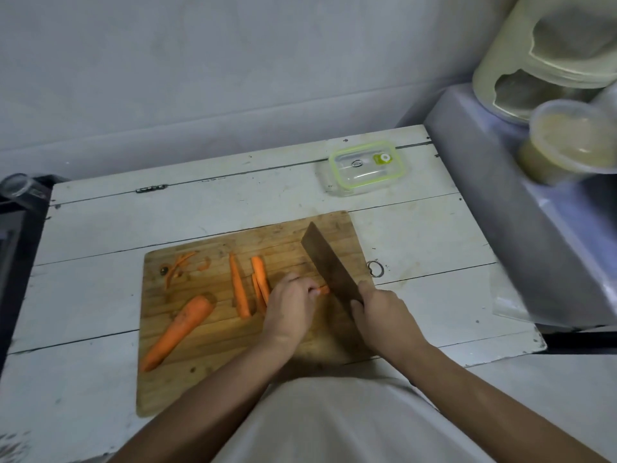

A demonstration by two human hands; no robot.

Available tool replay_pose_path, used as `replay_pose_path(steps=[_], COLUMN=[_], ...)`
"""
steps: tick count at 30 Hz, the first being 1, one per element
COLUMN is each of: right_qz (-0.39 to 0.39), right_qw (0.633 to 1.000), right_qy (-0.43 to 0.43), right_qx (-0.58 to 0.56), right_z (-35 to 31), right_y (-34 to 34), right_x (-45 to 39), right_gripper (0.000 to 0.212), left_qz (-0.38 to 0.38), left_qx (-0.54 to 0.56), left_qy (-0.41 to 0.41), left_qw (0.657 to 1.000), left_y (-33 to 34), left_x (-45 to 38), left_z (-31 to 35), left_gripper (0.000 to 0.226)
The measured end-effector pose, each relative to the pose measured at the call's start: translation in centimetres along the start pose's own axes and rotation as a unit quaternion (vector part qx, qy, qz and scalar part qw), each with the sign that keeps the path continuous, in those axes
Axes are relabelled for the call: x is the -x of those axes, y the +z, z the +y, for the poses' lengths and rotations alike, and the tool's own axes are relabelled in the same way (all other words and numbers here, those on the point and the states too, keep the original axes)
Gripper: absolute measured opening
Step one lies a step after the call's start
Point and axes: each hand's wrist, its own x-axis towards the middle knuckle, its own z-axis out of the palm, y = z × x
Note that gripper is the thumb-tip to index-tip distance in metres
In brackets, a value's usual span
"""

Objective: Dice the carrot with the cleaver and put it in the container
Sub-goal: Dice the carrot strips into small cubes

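Observation:
On the wooden cutting board (200, 369), my left hand (289, 307) pinches a small carrot piece (323, 289) against the board. Right beside that piece stands the dark cleaver (329, 262), blade pointing away from me, its handle gripped by my right hand (384, 315). Long carrot strips (260, 279) lie just left of my left hand, with another strip (238, 289) further left. A half carrot (178, 330) rests at the board's left. The clear container with a green-rimmed lid (365, 167) sits closed at the back of the table.
Carrot peelings (178, 265) lie on the board's far-left corner. The white plank table (100, 228) ends at a grey raised ledge (534, 212) on the right, which holds a lidded tub (567, 142) and a cream appliance (551, 51). A metal ring (375, 269) lies beside the board.

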Motion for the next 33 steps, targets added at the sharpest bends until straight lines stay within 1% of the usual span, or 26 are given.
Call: replay_pose_path(steps=[3, 6, 8, 11, 13, 15, 18, 20, 23, 25, 27, 30, 33], right_qz=[-0.001, 0.019, 0.030, 0.025, 0.008, -0.014, -0.069, -0.095, -0.057, -0.026, -0.007, -0.002, -0.012], right_qw=[1.000, 0.999, 0.999, 0.999, 0.998, 0.996, 0.991, 0.987, 0.986, 0.990, 0.994, 0.996, 0.995], right_qy=[0.010, 0.023, 0.019, -0.017, -0.037, -0.039, -0.007, 0.004, -0.027, -0.028, -0.017, -0.006, -0.022], right_qx=[-0.012, -0.037, -0.022, 0.020, 0.050, 0.080, 0.113, 0.132, 0.157, 0.138, 0.111, 0.092, 0.093], right_z=[-0.6, 0.1, 0.5, 0.5, 0.2, -0.1, -0.6, -1.1, -2.6, -3.3, -3.0, -1.8, -1.2], right_y=[0.0, -0.5, -0.8, -1.1, -0.9, -0.4, -0.1, -0.1, 0.0, 0.2, 0.3, 0.1, 0.1], right_x=[-0.2, 0.2, 0.7, 1.9, 2.6, 3.1, 3.3, 3.3, 2.4, 1.2, 0.5, 1.6, 3.0], right_gripper=[0.021, 0.022, 0.019, 0.015, 0.016, 0.013, 0.005, 0.011, 0.022, 0.021, 0.014, 0.011, 0.011], left_qz=[0.001, 0.000, -0.001, 0.004, 0.014, 0.032, 0.049, 0.049, 0.038, 0.034, 0.038, 0.041, 0.042], left_qx=[0.009, 0.028, 0.048, 0.072, 0.060, 0.058, 0.060, 0.056, 0.046, 0.041, 0.044, 0.060, 0.064], left_qy=[-0.013, -0.030, -0.041, -0.056, -0.049, -0.053, -0.069, -0.069, -0.078, -0.073, -0.068, -0.072, -0.077], left_qw=[1.000, 0.999, 0.998, 0.996, 0.997, 0.996, 0.995, 0.995, 0.995, 0.996, 0.996, 0.995, 0.994], left_y=[-0.1, -0.1, -0.2, 0.0, 0.3, 0.6, 0.7, 0.5, 0.5, 0.6, 0.6, 0.5, 0.4], left_x=[-0.1, 0.0, 0.0, 0.2, 0.3, 0.4, 0.4, 0.2, -0.1, -0.1, 0.1, 0.5, 0.6], left_z=[0.3, 0.5, 0.5, 0.5, 0.5, 0.5, 0.5, 0.5, 0.4, 0.3, 0.2, 0.1, 0.3], left_gripper=[0.013, 0.012, 0.011, 0.005, 0.003, 0.003, 0.003, 0.006, 0.010, 0.009, 0.006, 0.008, 0.008])
